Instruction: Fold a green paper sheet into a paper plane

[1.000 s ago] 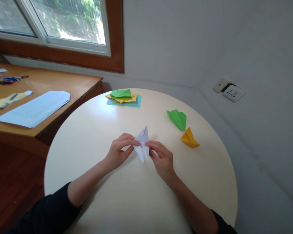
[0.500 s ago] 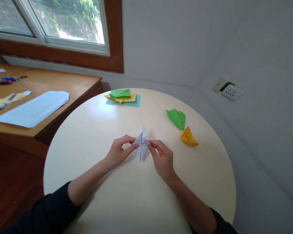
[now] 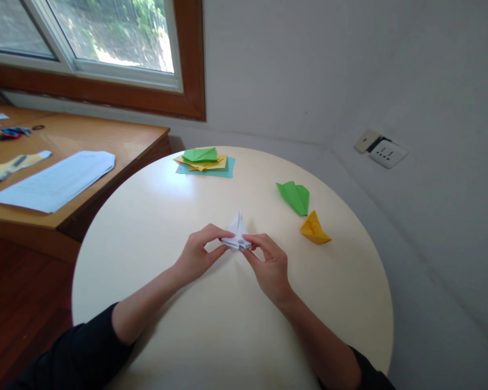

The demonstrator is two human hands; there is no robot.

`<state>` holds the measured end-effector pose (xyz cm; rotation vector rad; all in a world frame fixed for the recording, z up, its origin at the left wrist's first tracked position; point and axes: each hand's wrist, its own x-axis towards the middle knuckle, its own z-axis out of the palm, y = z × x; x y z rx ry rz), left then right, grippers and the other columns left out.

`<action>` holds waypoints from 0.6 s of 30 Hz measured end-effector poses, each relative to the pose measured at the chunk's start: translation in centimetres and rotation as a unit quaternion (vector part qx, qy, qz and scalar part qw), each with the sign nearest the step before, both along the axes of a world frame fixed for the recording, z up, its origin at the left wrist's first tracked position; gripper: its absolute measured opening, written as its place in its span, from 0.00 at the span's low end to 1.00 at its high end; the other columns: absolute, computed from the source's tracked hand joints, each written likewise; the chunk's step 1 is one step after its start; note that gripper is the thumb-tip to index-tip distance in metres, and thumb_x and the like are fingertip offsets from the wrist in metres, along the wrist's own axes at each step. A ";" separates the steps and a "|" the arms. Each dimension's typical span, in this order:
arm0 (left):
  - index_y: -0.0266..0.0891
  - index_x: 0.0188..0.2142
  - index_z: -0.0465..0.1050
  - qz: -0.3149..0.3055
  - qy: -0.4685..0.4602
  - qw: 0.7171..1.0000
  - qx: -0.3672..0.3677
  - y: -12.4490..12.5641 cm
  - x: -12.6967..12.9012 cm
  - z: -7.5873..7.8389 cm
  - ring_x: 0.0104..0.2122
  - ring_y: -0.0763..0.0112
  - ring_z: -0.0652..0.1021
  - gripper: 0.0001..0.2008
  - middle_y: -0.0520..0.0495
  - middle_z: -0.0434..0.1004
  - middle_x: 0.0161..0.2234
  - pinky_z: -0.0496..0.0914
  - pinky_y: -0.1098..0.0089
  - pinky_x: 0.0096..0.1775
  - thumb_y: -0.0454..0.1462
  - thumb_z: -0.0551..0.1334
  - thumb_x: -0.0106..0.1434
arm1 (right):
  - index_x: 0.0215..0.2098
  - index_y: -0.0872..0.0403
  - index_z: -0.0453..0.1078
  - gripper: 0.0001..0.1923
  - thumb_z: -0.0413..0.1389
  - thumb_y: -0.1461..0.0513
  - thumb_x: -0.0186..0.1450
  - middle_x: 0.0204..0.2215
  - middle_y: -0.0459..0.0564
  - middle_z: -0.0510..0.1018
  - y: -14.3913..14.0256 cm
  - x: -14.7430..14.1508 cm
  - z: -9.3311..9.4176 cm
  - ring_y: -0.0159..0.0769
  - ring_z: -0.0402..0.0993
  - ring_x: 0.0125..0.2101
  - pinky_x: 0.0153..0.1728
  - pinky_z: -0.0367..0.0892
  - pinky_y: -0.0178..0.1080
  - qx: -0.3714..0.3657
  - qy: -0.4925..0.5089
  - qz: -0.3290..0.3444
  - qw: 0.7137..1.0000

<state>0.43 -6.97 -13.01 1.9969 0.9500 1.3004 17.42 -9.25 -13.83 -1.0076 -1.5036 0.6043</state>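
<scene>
Between my two hands is a piece of folded white paper (image 3: 238, 227), with a tall point facing away from me and a flat folded edge nearer me. My left hand (image 3: 201, 249) pinches its left end between thumb and fingers. On the other side, the thumb and fingers of my right hand (image 3: 270, 260) are closed on its right end. Fingertips hide both ends of the paper. To the right lie a yellow paper boat (image 3: 315, 230) and a green paper plane (image 3: 295, 197), apart from my hands.
The round white table (image 3: 146, 216) carries a stack of green, yellow and blue papers (image 3: 205, 165) at its far edge. On the left, a wooden desk (image 3: 106, 130) holds white sheets (image 3: 61, 181), a pen (image 3: 12, 168) and scissors (image 3: 14, 132). A wall socket (image 3: 386, 153) is at right.
The white paper's near point has folded under or up, so the long diamond now looks like a shorter triangle. Both hands keep their pinch and have barely shifted.
</scene>
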 end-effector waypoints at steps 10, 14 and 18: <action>0.39 0.35 0.75 0.014 0.022 0.989 0.145 0.0 0.1 0.4 0.30 0.71 0.73 0.07 0.47 0.75 0.28 0.69 0.71 0.32 0.30 0.61 0.57 | 0.36 0.48 0.74 0.13 0.57 0.71 0.57 0.28 0.45 0.75 -0.2 0.1 0.3 0.31 0.72 0.29 0.29 0.67 0.35 0.082 -0.036 -0.003 0.996; 0.40 0.36 0.75 0.023 0.026 0.984 0.174 0.0 0.1 0.3 0.31 0.72 0.71 0.09 0.48 0.73 0.28 0.69 0.71 0.32 0.29 0.62 0.56 | 0.36 0.48 0.74 0.14 0.57 0.72 0.57 0.27 0.44 0.74 -0.3 0.1 0.4 0.31 0.72 0.28 0.29 0.67 0.34 0.089 -0.033 0.001 0.996; 0.41 0.34 0.76 0.043 0.034 0.984 0.168 -0.1 0.0 0.2 0.31 0.73 0.72 0.09 0.49 0.69 0.29 0.68 0.73 0.31 0.28 0.62 0.56 | 0.34 0.47 0.75 0.14 0.57 0.72 0.57 0.26 0.44 0.71 -0.3 0.1 0.3 0.30 0.70 0.28 0.28 0.66 0.34 0.087 -0.036 -0.011 0.995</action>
